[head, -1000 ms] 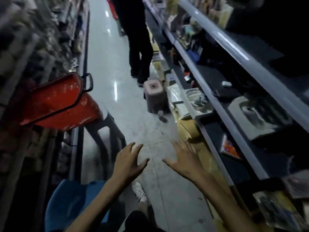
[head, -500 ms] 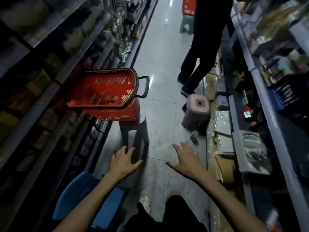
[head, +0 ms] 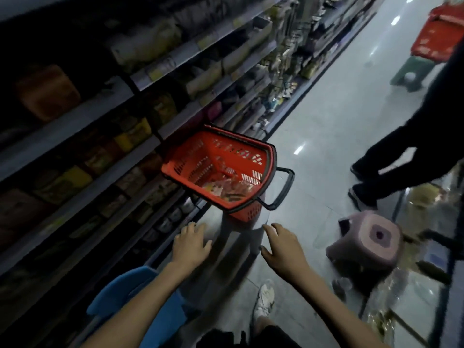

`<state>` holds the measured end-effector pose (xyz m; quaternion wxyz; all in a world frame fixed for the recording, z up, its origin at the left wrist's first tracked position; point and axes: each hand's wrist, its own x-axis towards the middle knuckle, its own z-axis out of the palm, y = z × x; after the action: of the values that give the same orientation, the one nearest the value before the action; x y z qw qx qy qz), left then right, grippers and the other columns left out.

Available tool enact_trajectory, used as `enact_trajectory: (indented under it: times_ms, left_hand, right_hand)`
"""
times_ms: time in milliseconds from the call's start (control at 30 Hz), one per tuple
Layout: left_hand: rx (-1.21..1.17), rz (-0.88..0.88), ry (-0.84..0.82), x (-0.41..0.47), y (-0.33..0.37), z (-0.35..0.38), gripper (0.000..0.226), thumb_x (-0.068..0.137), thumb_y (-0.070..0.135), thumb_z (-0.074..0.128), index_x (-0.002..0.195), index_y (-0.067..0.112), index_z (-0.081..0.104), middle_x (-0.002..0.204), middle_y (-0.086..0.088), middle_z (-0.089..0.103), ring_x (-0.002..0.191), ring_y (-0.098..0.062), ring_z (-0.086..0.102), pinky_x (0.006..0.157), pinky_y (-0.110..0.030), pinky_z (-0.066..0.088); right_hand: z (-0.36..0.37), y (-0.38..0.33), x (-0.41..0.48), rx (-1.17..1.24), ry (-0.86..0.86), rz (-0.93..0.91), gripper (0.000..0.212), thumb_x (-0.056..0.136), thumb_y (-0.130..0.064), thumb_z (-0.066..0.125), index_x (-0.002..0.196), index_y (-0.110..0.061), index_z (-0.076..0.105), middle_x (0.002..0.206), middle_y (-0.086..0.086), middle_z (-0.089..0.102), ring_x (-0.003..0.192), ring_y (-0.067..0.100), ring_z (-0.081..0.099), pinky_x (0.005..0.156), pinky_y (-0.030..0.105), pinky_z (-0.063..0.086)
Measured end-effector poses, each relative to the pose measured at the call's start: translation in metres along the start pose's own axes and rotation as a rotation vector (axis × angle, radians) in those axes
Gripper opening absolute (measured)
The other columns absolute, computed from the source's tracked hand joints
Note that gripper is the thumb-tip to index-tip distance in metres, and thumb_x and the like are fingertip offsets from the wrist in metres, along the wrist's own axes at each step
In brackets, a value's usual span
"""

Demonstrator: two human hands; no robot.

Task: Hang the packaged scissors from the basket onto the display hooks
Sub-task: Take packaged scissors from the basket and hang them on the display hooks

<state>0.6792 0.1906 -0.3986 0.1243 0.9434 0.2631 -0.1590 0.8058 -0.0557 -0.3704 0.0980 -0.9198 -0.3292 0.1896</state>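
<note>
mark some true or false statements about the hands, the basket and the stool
1. The left hand and right hand hold nothing. True.
2. The pink stool stands to the right of the basket. True.
3. The basket is empty. False: packages lie in it.
4. The left hand grips the basket's handle. False: the handle is free, and both hands are short of the basket.
</note>
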Motion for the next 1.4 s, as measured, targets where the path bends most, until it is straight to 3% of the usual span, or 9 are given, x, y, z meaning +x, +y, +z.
enact_trajectory:
  times_ms: [100,233,367,567,667,800,1000,1100,1400]
  left_hand:
    - [-0.003,-0.052,0.053,0.03,0.014,-0.007,0.064,0.094,0.047,0.066,0.149,0.018,0.051,0.14,-0.013,0.057,0.129,-0.036,0.057,0.102,-0.051,0.049]
    - [-0.04,-0.113,0.041,0.067,0.022,-0.013,0.076,0.097,0.055,0.061,0.16,0.022,0.037,0.155,-0.015,0.046,0.142,-0.036,0.046,0.113,-0.055,0.04]
    - [-0.033,-0.102,-0.034,0.101,0.02,-0.022,0.076,0.102,0.063,0.046,0.165,0.03,0.023,0.167,-0.015,0.027,0.155,-0.035,0.025,0.124,-0.058,0.024]
    - [0.007,0.016,-0.062,0.155,-0.004,-0.012,0.064,0.102,0.068,0.033,0.155,0.034,0.046,0.172,-0.011,0.022,0.161,-0.034,0.012,0.128,-0.064,0.006]
    - [0.013,0.092,-0.03,0.183,-0.017,-0.003,0.069,0.095,0.068,0.026,0.133,0.029,0.069,0.161,-0.011,0.046,0.156,-0.035,0.028,0.126,-0.067,0.007]
    - [0.035,0.181,-0.023,0.212,-0.027,0.007,0.062,0.093,0.06,0.03,0.103,0.025,0.08,0.114,-0.003,0.074,0.128,-0.03,0.06,0.125,-0.068,0.012]
    - [0.1,0.217,-0.168,0.241,-0.031,0.0,0.067,0.092,0.062,0.025,0.104,0.027,0.081,0.101,0.004,0.075,0.11,-0.023,0.063,0.122,-0.062,0.018]
    - [0.097,0.226,-0.116,0.246,-0.033,0.008,0.059,0.092,0.057,0.032,0.095,0.025,0.082,0.091,0.003,0.074,0.099,-0.024,0.065,0.118,-0.058,0.027]
    - [0.009,0.175,0.001,0.251,-0.035,0.03,0.039,0.089,0.041,0.047,0.084,0.024,0.082,0.084,0.003,0.073,0.09,-0.022,0.066,0.119,-0.056,0.029]
  right_hand:
    - [-0.019,0.001,0.058,-0.014,0.061,-0.176,0.044,0.079,-0.031,0.052,0.119,-0.015,0.059,0.111,0.012,0.062,0.098,0.037,0.059,0.076,0.043,0.051]
    - [-0.033,0.0,0.126,-0.108,-0.027,-0.309,0.049,0.091,-0.046,0.055,0.134,-0.021,0.058,0.13,0.009,0.06,0.116,0.032,0.057,0.094,0.043,0.049]
    - [-0.029,0.003,0.178,-0.181,-0.136,-0.348,0.058,0.087,-0.051,0.043,0.13,-0.018,0.063,0.124,0.013,0.064,0.117,0.037,0.059,0.1,0.048,0.047]
    - [-0.016,0.004,0.227,-0.368,-0.224,-0.335,0.042,0.098,-0.051,0.053,0.115,-0.017,0.071,0.117,0.012,0.07,0.115,0.036,0.062,0.106,0.045,0.042]
    - [-0.013,0.003,0.246,-0.405,-0.305,-0.316,0.042,0.1,-0.05,0.049,0.125,-0.02,0.066,0.125,0.01,0.066,0.121,0.033,0.058,0.104,0.041,0.039]
    - [-0.011,-0.007,0.279,-0.461,-0.457,-0.265,0.038,0.101,-0.031,0.049,0.136,-0.018,0.057,0.137,0.012,0.058,0.13,0.034,0.052,0.106,0.042,0.039]
    - [0.017,-0.02,0.328,-0.529,-0.555,-0.213,0.035,0.099,-0.022,0.05,0.129,-0.018,0.067,0.13,0.011,0.067,0.121,0.033,0.064,0.098,0.04,0.05]
    - [0.041,-0.022,0.355,-0.555,-0.608,-0.24,0.036,0.101,-0.023,0.051,0.134,-0.02,0.065,0.131,0.01,0.067,0.123,0.032,0.063,0.1,0.042,0.049]
    - [0.134,0.008,0.42,-0.532,-0.62,-0.054,0.059,0.108,-0.022,0.041,0.16,-0.004,0.019,0.162,0.03,0.024,0.146,0.048,0.033,0.109,0.057,0.04]
